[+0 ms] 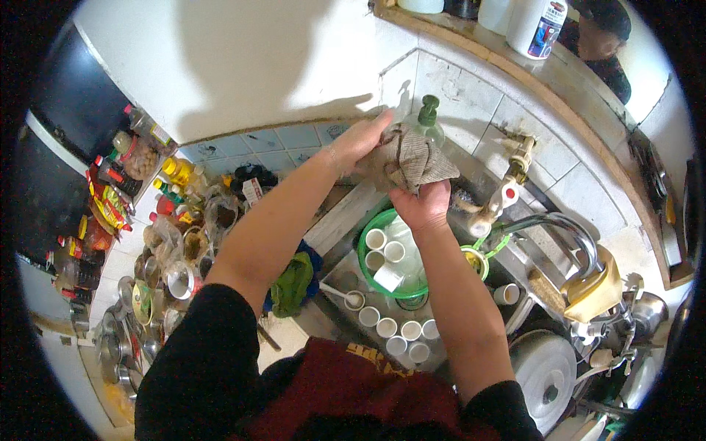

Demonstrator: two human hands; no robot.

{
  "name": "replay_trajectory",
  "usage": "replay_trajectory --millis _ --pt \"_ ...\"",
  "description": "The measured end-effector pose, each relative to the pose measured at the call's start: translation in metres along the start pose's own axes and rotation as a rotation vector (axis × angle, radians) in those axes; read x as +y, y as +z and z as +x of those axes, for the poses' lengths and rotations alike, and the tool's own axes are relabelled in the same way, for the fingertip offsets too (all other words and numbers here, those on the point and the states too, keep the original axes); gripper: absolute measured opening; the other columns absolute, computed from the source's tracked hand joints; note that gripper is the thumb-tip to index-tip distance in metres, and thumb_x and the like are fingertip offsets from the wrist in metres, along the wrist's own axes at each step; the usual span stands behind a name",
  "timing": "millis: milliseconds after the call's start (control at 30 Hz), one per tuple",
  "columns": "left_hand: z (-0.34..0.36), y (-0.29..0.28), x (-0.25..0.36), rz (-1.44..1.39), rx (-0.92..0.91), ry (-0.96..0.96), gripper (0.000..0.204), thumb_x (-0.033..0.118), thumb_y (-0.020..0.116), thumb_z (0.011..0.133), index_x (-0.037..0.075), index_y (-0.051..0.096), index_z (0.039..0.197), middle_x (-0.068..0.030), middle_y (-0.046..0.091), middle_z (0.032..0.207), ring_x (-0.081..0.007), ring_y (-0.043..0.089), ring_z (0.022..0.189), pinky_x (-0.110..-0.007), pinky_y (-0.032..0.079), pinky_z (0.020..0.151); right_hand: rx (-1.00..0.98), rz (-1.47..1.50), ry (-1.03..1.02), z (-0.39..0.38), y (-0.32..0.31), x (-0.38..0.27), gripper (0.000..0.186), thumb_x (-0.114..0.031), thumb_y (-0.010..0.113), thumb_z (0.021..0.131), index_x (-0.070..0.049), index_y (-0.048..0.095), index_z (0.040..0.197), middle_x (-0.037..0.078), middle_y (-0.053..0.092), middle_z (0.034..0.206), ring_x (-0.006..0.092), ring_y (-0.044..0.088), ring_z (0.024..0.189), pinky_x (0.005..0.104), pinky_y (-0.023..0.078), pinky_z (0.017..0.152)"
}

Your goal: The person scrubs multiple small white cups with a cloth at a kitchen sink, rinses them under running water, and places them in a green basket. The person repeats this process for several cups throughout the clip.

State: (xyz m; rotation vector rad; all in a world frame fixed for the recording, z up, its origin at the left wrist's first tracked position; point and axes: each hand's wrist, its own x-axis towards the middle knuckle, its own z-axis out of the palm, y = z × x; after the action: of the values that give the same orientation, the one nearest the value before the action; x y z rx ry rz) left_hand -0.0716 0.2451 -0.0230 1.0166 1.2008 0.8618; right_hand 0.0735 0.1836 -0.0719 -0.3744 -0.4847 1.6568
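Note:
A grey-brown striped cloth (415, 158) is bunched between my two hands above the back of the sink. My left hand (360, 143) grips its left side, with the fingertips partly hidden behind it. From below, my right hand (426, 206) holds the cloth's lower edge, thumb and fingers around it. Whether anything is wrapped inside cannot be seen. Just behind the cloth stands a clear pump bottle with a green top (429, 110). Under my right forearm, a green basin (362, 257) holds several white cups (394, 252). More white cups (387, 328) stand in rows in front of the basin.
A brass tap (519, 158) and a curved metal faucet (585, 239) rise right of the basin. A yellow cloth (594, 287) hangs there, beside a large round lid (544, 378). Bottles and jars crowd the left counter. A shelf (471, 45) with a white bottle (535, 29) runs above.

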Motion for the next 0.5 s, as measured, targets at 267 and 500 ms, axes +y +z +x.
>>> replay_trajectory --millis 267,500 --pt "-0.161 0.006 -0.068 0.429 0.133 0.287 0.039 0.016 0.077 0.078 -0.004 0.067 0.111 -0.0109 0.071 0.095 -0.0118 0.063 0.084 -0.026 0.049 0.075 0.099 0.397 0.274 -0.105 0.008 -0.013 0.075 -0.067 0.042 0.091 -0.007 0.053 0.135 0.01 0.055 0.138 0.0316 0.048 0.129 0.0503 0.029 0.115" --pt "-0.216 0.05 -0.074 0.56 0.204 0.951 0.024 0.014 0.079 0.072 -0.001 0.063 0.084 -0.0145 0.059 0.103 -0.0287 0.059 0.093 -0.037 0.049 0.082 0.163 0.187 0.31 -0.19 0.013 -0.038 0.052 -0.04 0.051 0.095 -0.005 0.053 0.134 0.009 0.061 0.132 0.0261 0.058 0.119 0.0423 0.042 0.107"
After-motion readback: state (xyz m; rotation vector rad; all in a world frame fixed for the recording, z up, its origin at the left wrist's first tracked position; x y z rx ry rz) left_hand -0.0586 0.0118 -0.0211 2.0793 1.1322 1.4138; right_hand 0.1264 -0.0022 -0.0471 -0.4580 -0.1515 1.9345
